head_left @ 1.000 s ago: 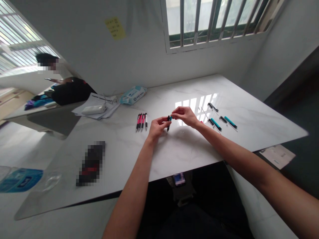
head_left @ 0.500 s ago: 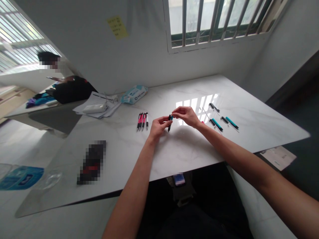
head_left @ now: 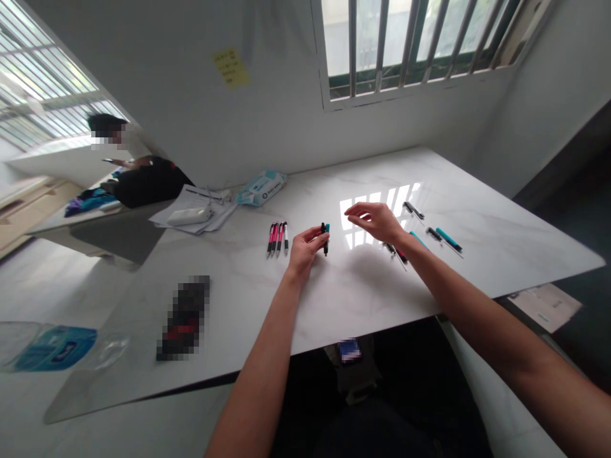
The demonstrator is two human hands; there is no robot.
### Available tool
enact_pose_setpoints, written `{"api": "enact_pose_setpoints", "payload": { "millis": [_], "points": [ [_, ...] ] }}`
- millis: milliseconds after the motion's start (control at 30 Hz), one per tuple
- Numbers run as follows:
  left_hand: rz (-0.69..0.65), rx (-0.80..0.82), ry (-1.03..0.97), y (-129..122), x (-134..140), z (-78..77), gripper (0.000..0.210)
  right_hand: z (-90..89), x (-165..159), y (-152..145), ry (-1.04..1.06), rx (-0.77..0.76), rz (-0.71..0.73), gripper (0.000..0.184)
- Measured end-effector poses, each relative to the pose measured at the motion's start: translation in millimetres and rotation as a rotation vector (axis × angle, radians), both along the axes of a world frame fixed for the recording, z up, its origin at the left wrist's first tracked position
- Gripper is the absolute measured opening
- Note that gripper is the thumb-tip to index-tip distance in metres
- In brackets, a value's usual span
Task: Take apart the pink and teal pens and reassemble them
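My left hand (head_left: 306, 249) pinches black and teal pen parts (head_left: 326, 238) upright between thumb and fingers, just above the white tabletop. Whether these parts are joined I cannot tell. To the right, my right hand (head_left: 375, 219) hovers with its fingers stretched out and nothing visible in them. Beneath and beyond the right forearm lie pen pieces: a teal barrel (head_left: 449, 239), black clip parts (head_left: 413, 210), thin white refills and a red-and-black barrel (head_left: 401, 256), partly covered by the arm. Several pens (head_left: 277, 239), mostly red and black, lie side by side left of my left hand.
A pack of wipes (head_left: 261, 187) and papers (head_left: 191, 213) lie toward the wall. Nearer, at the left, are a blurred dark object (head_left: 184, 318) and a plastic bottle (head_left: 57, 348). Another person (head_left: 138, 159) sits at the far left.
My right hand has come away from the pen parts and moved right, its fingers opening. My left hand keeps its hold. The whole view has shifted slightly.
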State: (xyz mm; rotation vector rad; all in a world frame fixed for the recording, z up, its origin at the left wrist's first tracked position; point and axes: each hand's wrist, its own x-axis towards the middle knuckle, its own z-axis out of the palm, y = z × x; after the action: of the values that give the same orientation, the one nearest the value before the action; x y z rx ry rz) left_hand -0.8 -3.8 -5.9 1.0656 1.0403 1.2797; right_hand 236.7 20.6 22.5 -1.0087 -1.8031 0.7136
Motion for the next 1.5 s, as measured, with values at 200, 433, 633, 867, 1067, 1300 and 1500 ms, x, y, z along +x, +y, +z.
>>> {"api": "enact_pose_setpoints", "payload": {
  "millis": [200,433,633,867,1067,1300,1500],
  "points": [
    [-0.002,-0.004,-0.009,0,3,-0.5,0.056,14.2,103,12,-0.316,0.007,-0.414,0.019],
    [-0.012,-0.003,0.004,1,4,1.2,0.056,0.0,126,20,-0.770,-0.254,-0.482,0.022],
    [0.001,-0.006,-0.007,0,1,2.2,0.057,-17.1,98,31,-0.792,-0.389,-0.532,0.046],
    [0.011,0.006,-0.004,0,0,1.0,0.058,-5.5,82,37,-0.747,-0.510,-0.642,0.044],
    [0.014,0.011,-0.009,0,-1,-0.1,0.057,5.3,76,43,-0.632,-0.487,-0.599,0.020],
    [-0.044,0.018,0.081,-3,1,0.4,0.053,11.7,33,39,0.163,-0.487,0.014,0.029],
    [-0.089,0.019,0.170,-4,2,-0.2,0.049,-0.9,-5,20,0.506,-0.337,0.102,0.048]
  ]
}}
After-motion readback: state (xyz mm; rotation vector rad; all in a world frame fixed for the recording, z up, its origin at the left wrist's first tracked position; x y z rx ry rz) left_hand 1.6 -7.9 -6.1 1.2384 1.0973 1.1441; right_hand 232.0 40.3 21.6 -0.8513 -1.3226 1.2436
